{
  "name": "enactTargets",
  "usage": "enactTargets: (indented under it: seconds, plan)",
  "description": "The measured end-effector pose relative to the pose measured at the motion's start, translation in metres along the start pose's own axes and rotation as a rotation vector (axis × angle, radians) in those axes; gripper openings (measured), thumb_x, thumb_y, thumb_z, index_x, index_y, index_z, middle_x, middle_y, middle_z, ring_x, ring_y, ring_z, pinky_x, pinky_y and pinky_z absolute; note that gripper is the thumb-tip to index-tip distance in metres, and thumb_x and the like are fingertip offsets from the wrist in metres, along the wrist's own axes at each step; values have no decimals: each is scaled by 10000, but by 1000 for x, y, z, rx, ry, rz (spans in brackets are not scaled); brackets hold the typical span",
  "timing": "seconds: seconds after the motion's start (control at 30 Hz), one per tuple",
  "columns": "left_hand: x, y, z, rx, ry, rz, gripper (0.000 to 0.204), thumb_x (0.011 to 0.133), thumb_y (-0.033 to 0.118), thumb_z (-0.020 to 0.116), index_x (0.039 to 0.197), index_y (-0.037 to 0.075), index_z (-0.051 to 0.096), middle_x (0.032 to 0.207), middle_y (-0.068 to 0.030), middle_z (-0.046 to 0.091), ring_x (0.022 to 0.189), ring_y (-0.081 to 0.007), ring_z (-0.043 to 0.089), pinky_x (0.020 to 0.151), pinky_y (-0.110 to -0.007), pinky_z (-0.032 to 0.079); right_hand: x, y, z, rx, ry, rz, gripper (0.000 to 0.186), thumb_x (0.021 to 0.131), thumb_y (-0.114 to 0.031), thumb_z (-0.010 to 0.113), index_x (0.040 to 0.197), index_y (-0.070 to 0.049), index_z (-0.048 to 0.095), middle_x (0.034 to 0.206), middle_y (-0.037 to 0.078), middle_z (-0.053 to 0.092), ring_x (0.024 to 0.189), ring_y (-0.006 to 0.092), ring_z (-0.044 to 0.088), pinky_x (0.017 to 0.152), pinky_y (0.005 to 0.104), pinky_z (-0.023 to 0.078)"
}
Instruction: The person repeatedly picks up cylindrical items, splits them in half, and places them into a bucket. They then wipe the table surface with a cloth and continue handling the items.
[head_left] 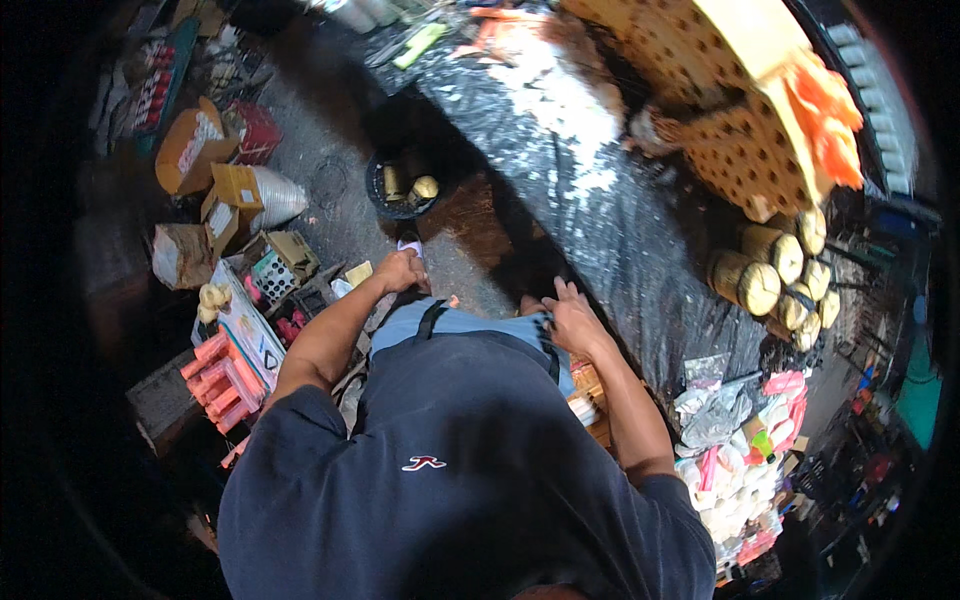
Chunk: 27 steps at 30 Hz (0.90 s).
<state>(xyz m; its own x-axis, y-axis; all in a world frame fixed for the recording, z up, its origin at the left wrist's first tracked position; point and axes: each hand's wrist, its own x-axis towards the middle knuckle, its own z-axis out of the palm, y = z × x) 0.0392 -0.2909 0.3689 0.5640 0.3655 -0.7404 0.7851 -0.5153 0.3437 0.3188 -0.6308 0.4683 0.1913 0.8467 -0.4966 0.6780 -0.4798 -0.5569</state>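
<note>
My left hand (402, 270) hangs in front of my left thigh, its fingers curled; what they hold, if anything, is hidden. Just beyond it shows a small lavender thing (410, 246), perhaps footwear; I cannot tell if the hand touches it. My right hand (575, 318) is open with fingers apart, beside my right thigh and the edge of the table covered in black plastic sheeting (650, 270). On the floor ahead stands a dark bucket (376, 190) holding pale yellow cylinders (425, 187). A blue-grey apron or garment (480, 322) with dark straps covers my lap.
A large yellow block with rows of holes (735, 140) and a pile of yellow-ended rolls (760, 285) occupy the table's right part. Leftward are cardboard boxes (235, 188), pink-red tubes (215, 380) and a red box (255, 130). Plastic bags (735, 480) lie behind right.
</note>
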Motion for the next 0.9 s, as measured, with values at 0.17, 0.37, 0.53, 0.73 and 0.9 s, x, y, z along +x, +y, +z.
enactTargets:
  seconds: [0.17, 0.37, 0.53, 0.73, 0.9]
  plan:
    - [8, -99, -23, -171, 73, -24, 570, 827, 392, 833, 1181, -28, 684, 1170, -289, 731, 1119, -452, 703, 965, -502, 554, 150, -73, 54, -131, -219, 82, 412, 921, -149, 627, 1313, -25, 635, 1473, 257, 569, 1389, 431, 556, 1116, 590, 466]
    - [74, -225, 3, -371, 81, -128, 526, 830, 349, 848, 1193, 6, 682, 1159, -273, 739, 1121, -442, 706, 957, -517, 556, 309, -111, 206, -14, -300, 144, 568, 837, -244, 764, 1328, 8, 627, 1205, 274, 691, 1144, 456, 664, 979, 521, 562]
    - [202, -287, 29, -469, 309, -175, 650, 804, 286, 879, 1325, -17, 634, 1248, -274, 715, 1185, -423, 688, 1026, -492, 546, 435, -138, 274, -142, -38, 129, 544, 859, -255, 744, 1312, 22, 623, 1212, 269, 685, 1136, 465, 657, 987, 521, 559]
    - [364, -292, 21, -516, 296, -378, 946, 817, 237, 861, 1547, -56, 335, 1500, -345, 514, 1410, -455, 521, 1165, -475, 468, 577, -111, 297, -485, -14, 139, 745, 809, -422, 817, 1410, -43, 591, 1407, 241, 594, 1270, 390, 588, 1030, 506, 478]
    - [455, -309, 69, -652, 362, -555, 925, 853, 110, 791, 1553, -22, 202, 1572, -351, 388, 1450, -457, 461, 1196, -488, 441, 608, -70, 326, -485, -158, 75, 833, 803, -470, 831, 1448, -15, 563, 1471, 288, 558, 1311, 420, 574, 1070, 535, 472]
